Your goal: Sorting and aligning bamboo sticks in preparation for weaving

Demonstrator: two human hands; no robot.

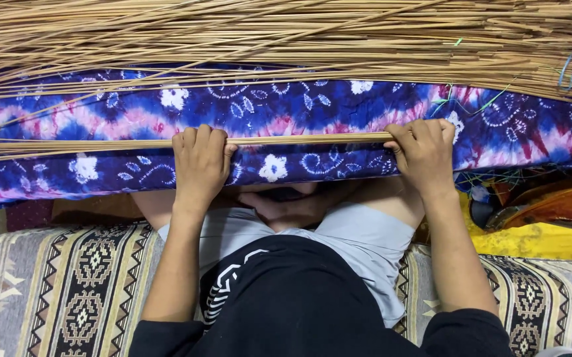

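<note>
A thin bundle of long tan sticks lies across a blue, purple and pink tie-dye cloth. My left hand is closed around the bundle near its middle. My right hand grips the bundle's right end, fingers curled over it. The bundle runs off to the left edge, fanning slightly there. Both hands rest on the cloth's near edge, above my crossed legs.
A large heap of the same tan sticks covers the far side of the cloth. I sit on a patterned woven cushion. Yellow and orange items lie at the right. Green and blue threads show near the heap's right end.
</note>
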